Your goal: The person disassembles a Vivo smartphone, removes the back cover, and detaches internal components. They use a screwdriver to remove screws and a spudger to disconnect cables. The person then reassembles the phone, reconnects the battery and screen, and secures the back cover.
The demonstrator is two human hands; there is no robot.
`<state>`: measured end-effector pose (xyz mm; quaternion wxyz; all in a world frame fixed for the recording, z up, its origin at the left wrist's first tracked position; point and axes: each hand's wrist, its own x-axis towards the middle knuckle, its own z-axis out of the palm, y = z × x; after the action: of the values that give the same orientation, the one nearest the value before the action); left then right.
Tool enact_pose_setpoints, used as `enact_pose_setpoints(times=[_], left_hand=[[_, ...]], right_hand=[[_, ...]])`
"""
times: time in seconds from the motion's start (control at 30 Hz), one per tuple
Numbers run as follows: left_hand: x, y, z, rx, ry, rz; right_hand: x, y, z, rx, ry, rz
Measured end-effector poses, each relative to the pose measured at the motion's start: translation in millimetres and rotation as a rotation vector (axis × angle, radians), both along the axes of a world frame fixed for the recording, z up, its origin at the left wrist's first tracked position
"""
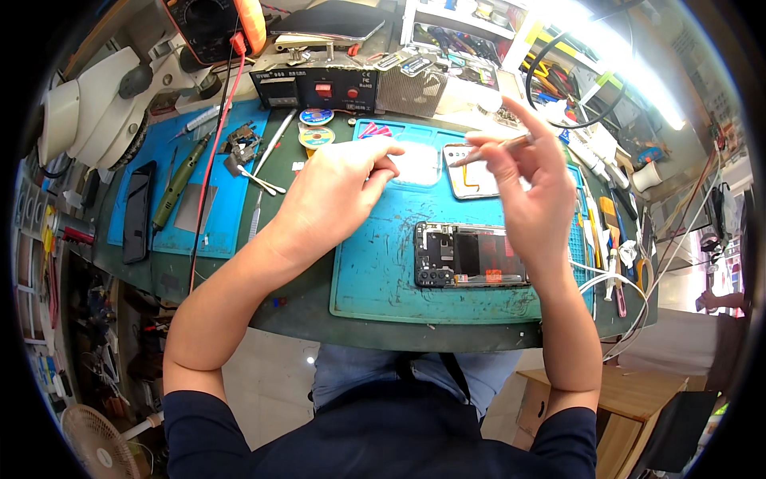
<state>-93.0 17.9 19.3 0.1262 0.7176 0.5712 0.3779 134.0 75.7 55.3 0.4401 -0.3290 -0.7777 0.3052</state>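
My left hand (327, 191) is raised over the teal mat (363, 295), fingers curled beside a translucent plastic box (415, 172); what they hold, if anything, is hidden. My right hand (531, 191) grips a slim metal tool (487, 149), probably tweezers, its tip over an opened phone part (467, 188) with an orange flex cable. Below both hands lies a disassembled black phone (471, 255) with camera rings and a dark battery. Pink pieces (375, 129) rest at the mat's back edge.
A microscope (96, 104), multimeter (203, 28), blue side mat (215, 239) with a green rotary tool (179, 184), solder spools (317, 137) and black power unit (295, 88) surround the work area. Brushes (610, 219) and loose cables lie right. Another person's hand (710, 299) shows far right.
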Motion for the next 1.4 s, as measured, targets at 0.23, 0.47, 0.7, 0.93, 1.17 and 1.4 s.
enact_pose_setpoints(times=[0.23, 0.47, 0.7, 0.93, 1.17, 1.4], left_hand=[[-5, 3, -2, 0.073, 0.056, 0.058], [-1, 2, -1, 0.045, 0.054, 0.069], [0, 2, -5, 0.055, 0.057, 0.036], [7, -1, 1, -0.032, -0.036, 0.004], [9, -2, -1, 0.013, -0.039, -0.091], [19, -10, 11, -0.152, -0.130, -0.161]], right_hand=[[-2, 20, -28, -0.121, 0.045, 0.033], [-4, 20, -34, -0.155, 0.022, 0.063], [-6, 16, -27, -0.098, 0.164, 0.048], [-2, 9, -19, -0.112, 0.130, 0.078], [5, 4, -8, -0.114, 0.071, 0.135], [19, -5, -2, -0.039, 0.075, 0.231]])
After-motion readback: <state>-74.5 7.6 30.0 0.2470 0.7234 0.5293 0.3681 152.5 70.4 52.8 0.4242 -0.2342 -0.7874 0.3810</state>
